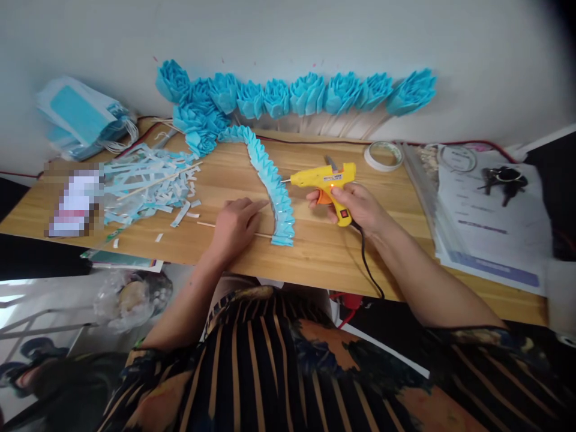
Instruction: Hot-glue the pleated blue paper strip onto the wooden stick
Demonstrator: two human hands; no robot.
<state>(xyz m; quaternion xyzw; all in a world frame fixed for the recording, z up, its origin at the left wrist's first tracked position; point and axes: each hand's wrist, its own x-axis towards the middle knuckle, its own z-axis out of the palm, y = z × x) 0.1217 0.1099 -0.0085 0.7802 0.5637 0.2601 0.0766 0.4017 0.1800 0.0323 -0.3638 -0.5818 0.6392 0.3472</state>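
My right hand (355, 207) is closed around the handle of a yellow hot glue gun (330, 175) with an orange trigger and a lit red switch. Its nozzle points left and comes close to the edge of a pleated light-blue strip (265, 165), which curves along the tabletop. On the left side of that strip, my left hand (236, 225) rests low on the table with its fingers over a thin wooden stick (207, 225). One fingertip reaches toward the strip's edge. The stick's right end meets the strip near its lower end.
Blue fabric flowers (276, 97) line the wall. Cut scraps (153, 180) and a stack of face masks (85, 114) lie on the left. To the right are a tape roll (383, 157), papers (495, 222) and keys (504, 179). A black cord (366, 258) hangs over the table's front edge.
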